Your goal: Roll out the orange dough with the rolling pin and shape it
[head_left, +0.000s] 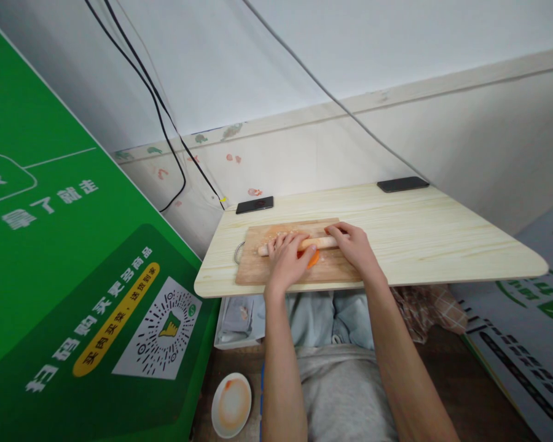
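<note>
A pale wooden rolling pin (321, 243) lies crosswise over the wooden cutting board (258, 273). My left hand (288, 261) rests over the pin's left part, fingers curled across it and thumb on the near side. Around its right end, my right hand (356, 244) is closed. Beneath the pin, an orange piece, perhaps dough (313, 259), shows on the near side; my left hand and the pin hide the rest. Orange stains and whitish powder mark the board's far left area.
The board sits on a pale wood-grain table (442, 239) against the wall. Two dark phones, one at left (255, 205) and one at right (403, 184), lie along the back edge. Below left are a stained white plate (231, 405) and a white box (239, 337). A green panel (74, 245) rises at left.
</note>
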{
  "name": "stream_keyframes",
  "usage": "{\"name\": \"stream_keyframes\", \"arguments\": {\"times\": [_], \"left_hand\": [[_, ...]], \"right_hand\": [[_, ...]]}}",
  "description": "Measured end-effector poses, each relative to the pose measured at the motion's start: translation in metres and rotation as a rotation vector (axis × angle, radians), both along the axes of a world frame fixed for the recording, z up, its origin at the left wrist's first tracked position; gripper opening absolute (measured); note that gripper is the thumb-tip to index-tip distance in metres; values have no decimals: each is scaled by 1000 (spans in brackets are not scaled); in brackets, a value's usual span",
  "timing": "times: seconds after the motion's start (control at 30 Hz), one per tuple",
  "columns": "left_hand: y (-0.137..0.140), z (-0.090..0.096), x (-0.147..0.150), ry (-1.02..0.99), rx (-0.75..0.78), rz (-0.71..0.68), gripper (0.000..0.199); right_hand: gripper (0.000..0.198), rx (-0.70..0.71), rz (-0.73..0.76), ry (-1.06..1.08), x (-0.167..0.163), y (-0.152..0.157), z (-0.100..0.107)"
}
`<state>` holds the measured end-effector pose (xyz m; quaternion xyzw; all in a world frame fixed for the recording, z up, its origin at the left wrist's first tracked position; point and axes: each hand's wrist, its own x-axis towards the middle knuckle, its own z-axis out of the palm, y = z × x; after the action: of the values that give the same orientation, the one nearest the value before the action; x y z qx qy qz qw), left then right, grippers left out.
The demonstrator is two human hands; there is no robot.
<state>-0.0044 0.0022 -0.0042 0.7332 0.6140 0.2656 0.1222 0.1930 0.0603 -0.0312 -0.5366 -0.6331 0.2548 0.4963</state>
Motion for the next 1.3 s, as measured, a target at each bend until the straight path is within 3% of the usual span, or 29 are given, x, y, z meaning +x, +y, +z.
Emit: {"name": "stream_keyframes", "arguments": {"times": [1.3], "left_hand": [[-4,0,-5,21,1,-16,36]], "right_hand": [[31,13,9,8,-2,-2,1]]}}
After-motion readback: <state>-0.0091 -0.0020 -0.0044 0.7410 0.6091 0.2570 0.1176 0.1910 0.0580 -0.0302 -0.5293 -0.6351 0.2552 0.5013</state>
